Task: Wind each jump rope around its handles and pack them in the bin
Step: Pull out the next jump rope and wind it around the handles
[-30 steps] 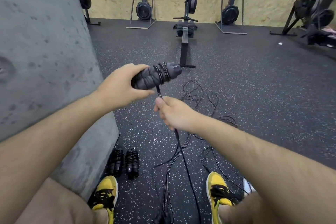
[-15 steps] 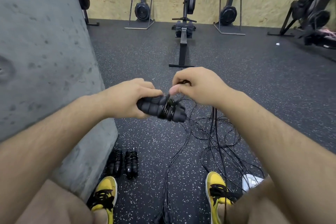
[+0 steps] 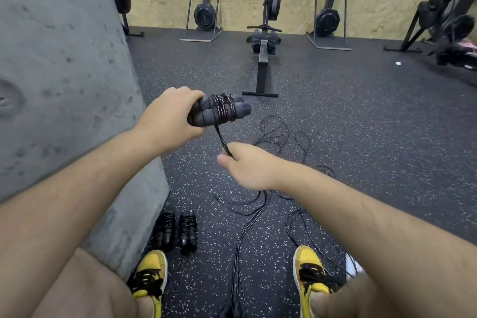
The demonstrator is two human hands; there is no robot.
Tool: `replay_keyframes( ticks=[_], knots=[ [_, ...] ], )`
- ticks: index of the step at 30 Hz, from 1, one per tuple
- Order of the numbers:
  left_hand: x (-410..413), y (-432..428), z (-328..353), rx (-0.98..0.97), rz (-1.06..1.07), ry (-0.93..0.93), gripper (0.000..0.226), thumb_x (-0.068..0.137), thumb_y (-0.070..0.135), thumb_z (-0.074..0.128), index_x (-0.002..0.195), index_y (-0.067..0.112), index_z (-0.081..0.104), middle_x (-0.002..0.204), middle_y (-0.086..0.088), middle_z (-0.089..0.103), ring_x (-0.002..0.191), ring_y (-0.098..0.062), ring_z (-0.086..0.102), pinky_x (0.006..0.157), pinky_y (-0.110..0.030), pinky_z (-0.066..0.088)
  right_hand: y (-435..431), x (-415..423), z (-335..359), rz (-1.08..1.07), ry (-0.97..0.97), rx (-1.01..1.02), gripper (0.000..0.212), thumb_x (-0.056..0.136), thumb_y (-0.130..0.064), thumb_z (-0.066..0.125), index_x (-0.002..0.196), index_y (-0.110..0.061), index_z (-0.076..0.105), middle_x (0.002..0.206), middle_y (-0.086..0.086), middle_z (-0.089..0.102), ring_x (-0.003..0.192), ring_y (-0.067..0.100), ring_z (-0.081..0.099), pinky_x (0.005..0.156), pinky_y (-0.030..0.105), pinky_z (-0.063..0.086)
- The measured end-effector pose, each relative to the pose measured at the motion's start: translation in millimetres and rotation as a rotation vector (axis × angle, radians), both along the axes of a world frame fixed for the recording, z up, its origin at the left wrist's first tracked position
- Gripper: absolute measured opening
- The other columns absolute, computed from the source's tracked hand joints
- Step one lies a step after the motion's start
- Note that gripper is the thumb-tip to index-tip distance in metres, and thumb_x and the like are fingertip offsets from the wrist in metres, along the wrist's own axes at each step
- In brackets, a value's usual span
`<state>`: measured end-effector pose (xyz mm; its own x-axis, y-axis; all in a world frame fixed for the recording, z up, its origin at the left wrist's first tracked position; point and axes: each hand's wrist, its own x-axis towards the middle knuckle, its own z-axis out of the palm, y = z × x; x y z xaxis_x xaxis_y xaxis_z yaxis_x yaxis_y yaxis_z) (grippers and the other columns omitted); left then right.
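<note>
1. Jump rope handles (image 3: 219,110) gripped together in left hand (image 3: 170,119), held above floor; a few coils already on them.
2. Right hand (image 3: 247,165) pinches taut cord (image 3: 222,141) just below: winding step, mid-way.
3. Next likely: another loop over handles, keep tension.
4. Handles ribbed, dark, cylindrical; cord thin, braided.
5. Two wound ropes (image 3: 178,231) lie on speckled rubber floor (image 3: 361,137). Bin not seen.

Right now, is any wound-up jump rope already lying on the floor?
Yes, two wound jump ropes lie side by side on the floor beside the concrete block.
</note>
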<state>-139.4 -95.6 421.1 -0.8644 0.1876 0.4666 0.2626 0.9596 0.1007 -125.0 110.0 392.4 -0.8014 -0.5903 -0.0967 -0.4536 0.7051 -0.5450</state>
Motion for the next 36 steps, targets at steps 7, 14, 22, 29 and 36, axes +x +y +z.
replay_keyframes(
  ticks=[7,14,22,29,36],
  knots=[
    [-4,2,-16,-0.249,-0.145,-0.059,0.038,0.067,0.023,0.074,0.102,0.02,0.061,0.098,0.001,0.062,0.083,-0.028,0.051,0.071,-0.037,0.047,24,2,41,0.005,0.646,0.265,0.029,0.104,-0.042,0.041,0.104,-0.021,0.06,0.095,0.0,0.061,0.088,0.026,0.056,0.067,0.033,0.036],
    [26,20,-7,-0.128,-0.51,-0.25,0.033,0.072,0.028,0.076,0.098,0.024,0.058,0.092,0.011,0.055,0.085,-0.013,0.047,0.078,-0.022,0.038,51,-40,46,-0.043,0.582,0.036,0.035,0.091,-0.062,0.054,0.092,-0.029,0.068,0.084,-0.011,0.062,0.083,0.011,0.056,0.069,0.032,0.046],
    [37,35,4,0.383,-0.295,-0.28,0.066,0.07,0.021,0.088,0.121,0.023,0.047,0.112,0.018,0.061,0.102,0.008,0.059,0.084,-0.01,0.045,27,-28,-2,-0.049,0.045,0.076,0.028,0.108,-0.021,0.034,0.098,-0.018,0.06,0.103,0.004,0.06,0.094,0.019,0.056,0.083,0.024,0.043],
    [3,8,-10,0.092,-0.042,-0.144,0.041,0.072,0.019,0.074,0.105,0.017,0.051,0.094,-0.002,0.059,0.089,-0.025,0.054,0.07,-0.037,0.045,2,16,7,0.101,0.041,0.264,0.029,0.108,-0.033,0.037,0.097,-0.007,0.046,0.079,0.003,0.047,0.066,0.015,0.046,0.051,0.028,0.029],
    [11,11,-23,-0.084,-0.211,-0.251,0.038,0.07,0.022,0.075,0.094,0.024,0.045,0.092,0.004,0.053,0.089,-0.022,0.049,0.073,-0.04,0.045,24,29,63,0.05,0.537,0.33,0.024,0.105,-0.041,0.039,0.099,-0.025,0.056,0.093,-0.002,0.057,0.087,0.023,0.053,0.067,0.032,0.036]
  ],
)
